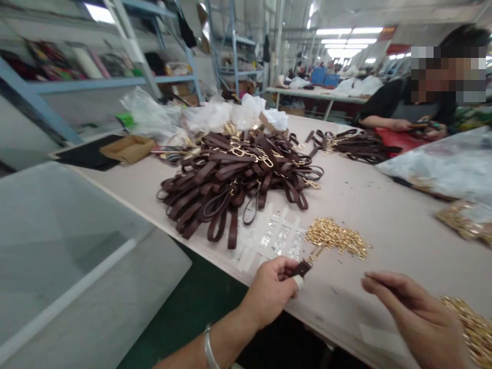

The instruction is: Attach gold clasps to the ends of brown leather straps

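Observation:
My left hand (271, 292) pinches the end of a dark brown leather strap (302, 268) near the table's front edge; a gold clasp (315, 252) hangs at the strap's tip. A white band wraps one fingertip. My right hand (415, 312) hovers to the right with fingers stretched out and nothing in it. A small heap of gold metal clasps (336, 237) lies just beyond the strap. A big pile of brown straps (234, 179) sits further back on the table.
Small clear plastic bags (274, 236) lie beside the clasps. More gold hardware (476, 328) lies at the right edge. A translucent bin (73, 261) stands left of the table (384, 205). A person in black (400, 102) works at the far right beside another strap pile (353, 143).

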The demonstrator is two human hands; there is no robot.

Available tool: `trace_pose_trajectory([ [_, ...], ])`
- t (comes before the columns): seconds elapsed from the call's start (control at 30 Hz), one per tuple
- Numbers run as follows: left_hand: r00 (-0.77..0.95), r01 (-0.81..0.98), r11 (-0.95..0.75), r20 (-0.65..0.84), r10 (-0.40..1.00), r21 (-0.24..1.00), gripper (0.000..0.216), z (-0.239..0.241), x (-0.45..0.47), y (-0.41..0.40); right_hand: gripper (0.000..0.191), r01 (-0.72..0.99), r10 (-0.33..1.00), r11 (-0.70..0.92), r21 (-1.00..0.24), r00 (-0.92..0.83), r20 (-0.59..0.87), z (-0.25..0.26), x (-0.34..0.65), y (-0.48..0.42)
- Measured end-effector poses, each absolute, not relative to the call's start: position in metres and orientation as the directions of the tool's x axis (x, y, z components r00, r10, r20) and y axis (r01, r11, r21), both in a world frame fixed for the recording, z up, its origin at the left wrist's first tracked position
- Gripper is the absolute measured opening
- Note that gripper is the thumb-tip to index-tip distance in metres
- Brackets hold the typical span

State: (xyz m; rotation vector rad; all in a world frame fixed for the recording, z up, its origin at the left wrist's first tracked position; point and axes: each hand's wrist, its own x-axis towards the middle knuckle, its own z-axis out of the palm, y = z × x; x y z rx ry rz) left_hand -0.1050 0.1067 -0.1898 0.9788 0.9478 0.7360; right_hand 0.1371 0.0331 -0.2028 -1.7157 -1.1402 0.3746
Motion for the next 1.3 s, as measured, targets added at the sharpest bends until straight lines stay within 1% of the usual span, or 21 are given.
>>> trace_pose_trajectory([
  [0.03,0.435,-0.086,0.377,-0.305,0.847,0.922,0.026,-0.188,-0.105,0.107,0.03,0.46,0.845,-0.067,-0.886,0.498,0.195,-0.198,0.123,0.032],
  [0.1,0.483,-0.072,0.353,-0.277,0.831,0.933,0.024,-0.186,-0.101,0.108,0.026,0.365,0.862,-0.046,-0.93,0.484,0.148,-0.195,0.095,0.034],
  [0.17,0.507,-0.069,0.319,-0.242,0.827,0.945,0.022,-0.185,-0.096,0.107,0.02,0.318,0.862,-0.004,-0.948,0.482,0.158,-0.198,0.074,0.036],
  [0.3,0.507,-0.046,0.252,-0.195,0.84,0.967,0.024,-0.186,-0.091,0.104,0.012,0.353,0.854,0.041,-0.935,0.473,0.216,-0.209,0.059,0.033],
  [0.37,0.511,-0.032,0.242,-0.193,0.838,0.97,0.024,-0.189,-0.088,0.103,0.011,0.326,0.842,0.057,-0.944,0.493,0.221,-0.214,0.062,0.031],
  [0.5,0.537,-0.018,0.269,-0.218,0.815,0.963,0.021,-0.194,-0.081,0.102,0.006,0.16,0.821,0.126,-0.979,0.537,0.193,-0.222,0.069,0.031],
  [0.6,0.553,0.001,0.284,-0.237,0.799,0.959,0.019,-0.195,-0.074,0.101,0.006,0.02,0.794,0.202,-0.979,0.582,0.176,-0.226,0.074,0.033],
  [0.67,0.558,0.012,0.283,-0.242,0.794,0.959,0.019,-0.195,-0.07,0.101,0.009,-0.017,0.782,0.207,-0.978,0.603,0.155,-0.228,0.075,0.033],
  [0.77,0.557,0.032,0.271,-0.242,0.794,0.962,0.022,-0.198,-0.066,0.102,0.014,0.013,0.789,0.11,-0.994,0.608,0.096,-0.229,0.075,0.032],
  [0.83,0.55,0.039,0.237,-0.219,0.806,0.971,0.024,-0.201,-0.063,0.102,0.016,0.052,0.804,0.027,-0.998,0.592,0.052,-0.229,0.074,0.032],
  [0.9,0.543,0.043,0.186,-0.18,0.82,0.982,0.025,-0.204,-0.062,0.103,0.018,0.08,0.816,-0.02,-0.997,0.578,0.03,-0.227,0.072,0.033],
  [1.07,0.51,0.121,0.06,-0.114,0.853,0.991,0.029,-0.209,-0.063,0.104,0.017,0.201,0.823,-0.032,-0.979,0.562,0.088,-0.225,0.071,0.036],
  [1.23,0.516,0.128,0.044,-0.104,0.85,0.991,0.031,-0.209,-0.065,0.106,0.015,0.369,0.841,-0.084,-0.926,0.525,0.133,-0.228,0.072,0.035],
  [1.3,0.521,0.128,0.034,-0.097,0.848,0.991,0.033,-0.209,-0.066,0.106,0.013,0.452,0.84,-0.09,-0.887,0.514,0.176,-0.229,0.073,0.034],
])
